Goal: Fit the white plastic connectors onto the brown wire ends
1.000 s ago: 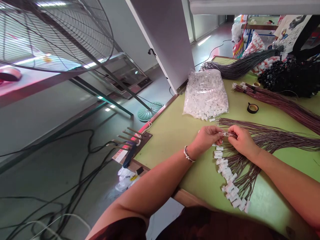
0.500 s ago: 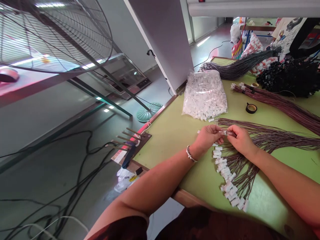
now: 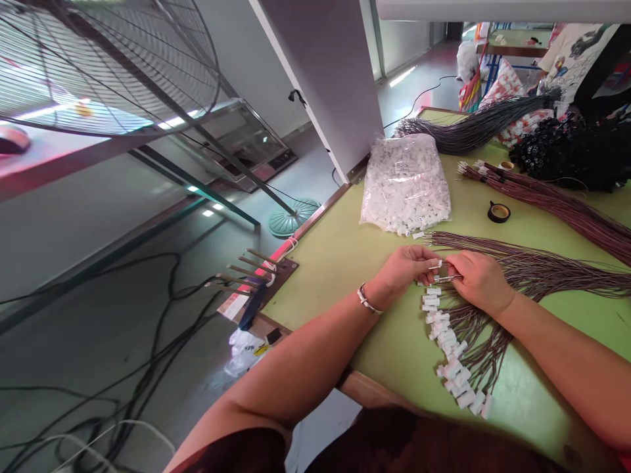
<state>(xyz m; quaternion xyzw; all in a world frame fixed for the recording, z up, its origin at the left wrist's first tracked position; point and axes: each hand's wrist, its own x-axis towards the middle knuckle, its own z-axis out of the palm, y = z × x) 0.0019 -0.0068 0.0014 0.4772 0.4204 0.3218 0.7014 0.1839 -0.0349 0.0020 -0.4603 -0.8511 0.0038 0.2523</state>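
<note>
My left hand (image 3: 411, 268) pinches a small white plastic connector (image 3: 436, 264) between thumb and fingers. Close beside it, my right hand (image 3: 476, 279) is closed on thin brown wires (image 3: 447, 278) whose tips point at the connector. The fingers partly hide where wire and connector meet. Just below the hands, several white connectors (image 3: 447, 338) with wires fitted lie in a curved row. Behind the hands, a bundle of loose brown wires (image 3: 532, 259) stretches off to the right.
A clear bag of white connectors (image 3: 407, 180) lies behind my hands on the green table (image 3: 315, 289). Black tape (image 3: 498, 211), dark red wires (image 3: 557, 203) and a black heap (image 3: 576, 154) are farther right. A rack with metal prongs (image 3: 261, 276) sits at the left edge. A person (image 3: 576, 59) stands beyond.
My right hand has turned more palm-down and shifted slightly right. The white connector now shows at my left fingertips. The whole view has moved a little.
</note>
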